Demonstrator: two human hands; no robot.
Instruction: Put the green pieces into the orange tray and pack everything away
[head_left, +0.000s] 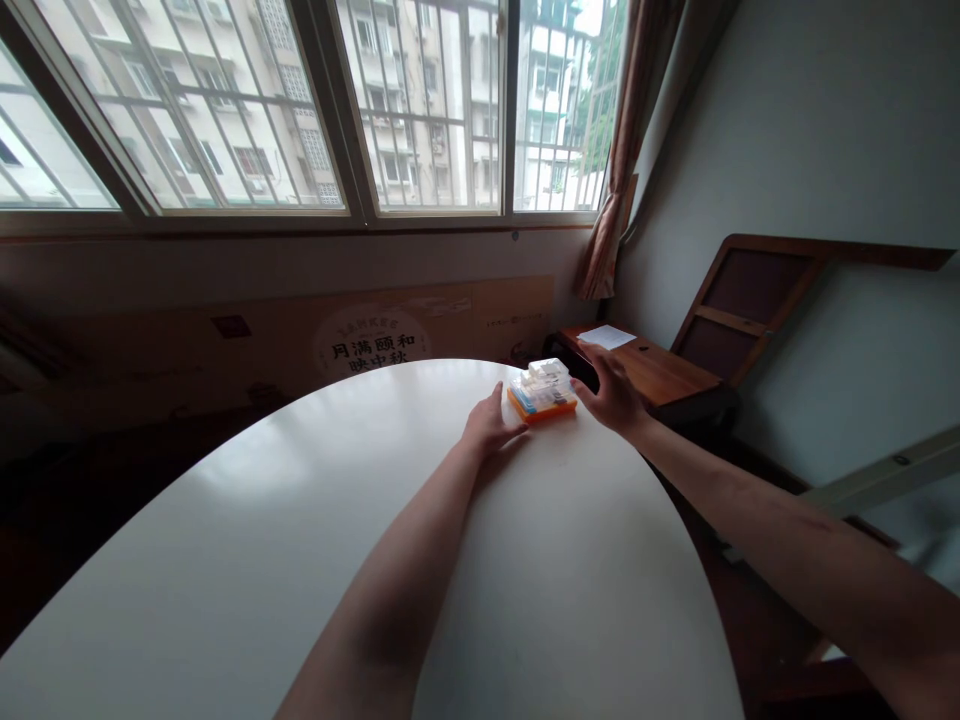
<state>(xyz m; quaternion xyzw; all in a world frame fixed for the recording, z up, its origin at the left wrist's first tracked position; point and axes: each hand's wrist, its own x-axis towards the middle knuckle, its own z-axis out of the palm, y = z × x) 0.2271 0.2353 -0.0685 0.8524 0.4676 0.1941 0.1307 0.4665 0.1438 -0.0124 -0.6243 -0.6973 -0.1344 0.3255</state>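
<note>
Near the far right edge of the white round table [337, 470] sits a small clear plastic box [541, 393] with an orange base. Bluish and pale contents show through its clear part, and a small white item [548, 369] lies on top. My left hand [491, 425] is at the box's left side, thumb raised and fingers apart; whether it touches the box I cannot tell. On the other side my right hand [611, 392] has its fingers spread, with the thumb close to the box's right edge.
Beyond the table's right edge stands a low wooden desk [675, 375] with a white paper [607, 337] on it. A wooden-framed panel [757, 290] leans by the wall. A printed cardboard sheet [285, 340] stands below the barred windows [427, 110]. A curtain [611, 220] hangs at right.
</note>
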